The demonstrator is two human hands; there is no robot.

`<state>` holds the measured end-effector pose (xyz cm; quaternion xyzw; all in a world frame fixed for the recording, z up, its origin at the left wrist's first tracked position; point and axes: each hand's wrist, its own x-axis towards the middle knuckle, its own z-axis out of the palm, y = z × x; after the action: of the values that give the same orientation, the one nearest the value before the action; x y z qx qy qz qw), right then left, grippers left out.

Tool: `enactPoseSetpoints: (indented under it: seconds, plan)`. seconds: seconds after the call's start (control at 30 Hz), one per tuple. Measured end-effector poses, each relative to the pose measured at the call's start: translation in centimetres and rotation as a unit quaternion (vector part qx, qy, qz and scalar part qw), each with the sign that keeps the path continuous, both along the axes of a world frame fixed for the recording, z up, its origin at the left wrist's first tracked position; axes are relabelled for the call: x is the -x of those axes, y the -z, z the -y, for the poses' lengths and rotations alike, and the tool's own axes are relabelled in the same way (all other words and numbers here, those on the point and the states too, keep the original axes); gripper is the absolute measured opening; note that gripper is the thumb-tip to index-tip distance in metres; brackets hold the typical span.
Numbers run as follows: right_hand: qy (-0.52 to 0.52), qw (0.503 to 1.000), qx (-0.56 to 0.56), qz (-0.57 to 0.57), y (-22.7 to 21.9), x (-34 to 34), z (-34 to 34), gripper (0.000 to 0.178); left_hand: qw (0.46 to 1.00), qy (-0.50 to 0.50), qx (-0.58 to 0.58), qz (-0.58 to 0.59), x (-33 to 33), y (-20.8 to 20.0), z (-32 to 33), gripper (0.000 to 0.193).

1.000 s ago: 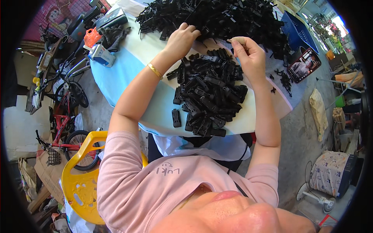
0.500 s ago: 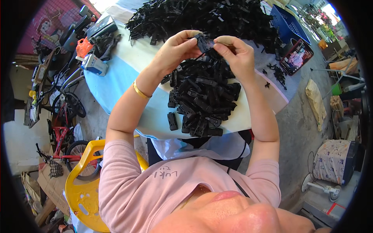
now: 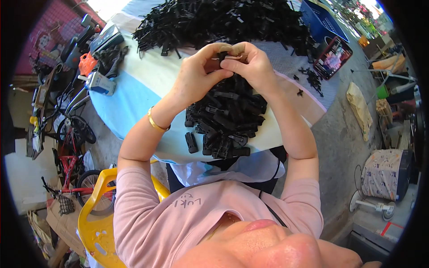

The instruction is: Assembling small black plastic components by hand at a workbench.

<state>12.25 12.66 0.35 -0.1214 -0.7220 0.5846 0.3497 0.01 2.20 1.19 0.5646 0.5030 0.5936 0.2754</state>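
Over the table, my left hand (image 3: 196, 73) and my right hand (image 3: 254, 69) meet, fingers curled together around a small black plastic part (image 3: 222, 56). Most of that part is hidden by my fingers and thumbs, and its exact kind does not show. Just below my hands lies a pile of blocky black plastic parts (image 3: 225, 116), with one piece (image 3: 191, 142) apart at its left. Beyond my hands spreads a larger heap of thin black plastic pieces (image 3: 223, 27).
A phone (image 3: 333, 58) leans at the table's right side, near a blue basket (image 3: 324, 22) and a few small black bits (image 3: 311, 79). On the left edge sit a blue-and-white box (image 3: 100, 83) and an orange bag (image 3: 87, 64). A yellow chair (image 3: 96, 210) stands at lower left.
My hands have come closer together, and my fingers now cover most of the black part that showed more plainly before. The whole view has shifted slightly.
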Motion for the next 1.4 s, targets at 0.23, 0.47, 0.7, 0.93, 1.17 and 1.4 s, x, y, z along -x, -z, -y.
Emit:
enactPoseSetpoints:
  seconds: [0.23, 0.47, 0.7, 0.93, 1.17, 1.4]
  plan:
    - [-0.103, 0.971, 0.215, -0.001, -1.0, -1.2, -0.2, 0.016, 0.990, 0.069, 0.011, 0.119, 1.2, -0.3, -0.2, 0.033]
    - [-0.011, 0.999, 0.018, 0.046, -1.1, -0.9, 1.3, 0.018, 0.999, -0.017, 0.012, 0.034, 0.8, -0.6, 0.4, 0.029]
    - [-0.007, 0.996, 0.070, 0.059, -1.2, -0.9, 1.8, 0.016, 0.996, -0.077, -0.049, -0.015, 0.2, 0.1, 0.3, 0.023]
    - [-0.024, 0.995, 0.081, 0.055, -1.0, -0.7, 0.7, 0.017, 0.976, -0.145, -0.103, -0.123, -0.3, -0.3, -0.2, 0.035]
    - [0.060, 0.986, -0.151, 0.045, -0.7, -0.9, 1.1, 0.019, 0.947, -0.133, -0.056, -0.286, -0.4, -0.6, 0.4, 0.064]
    - [-0.036, 0.998, -0.046, -0.018, -1.6, -2.2, -0.3, 0.017, 0.951, 0.280, 0.035, 0.125, 3.3, -2.4, 1.0, 0.077]
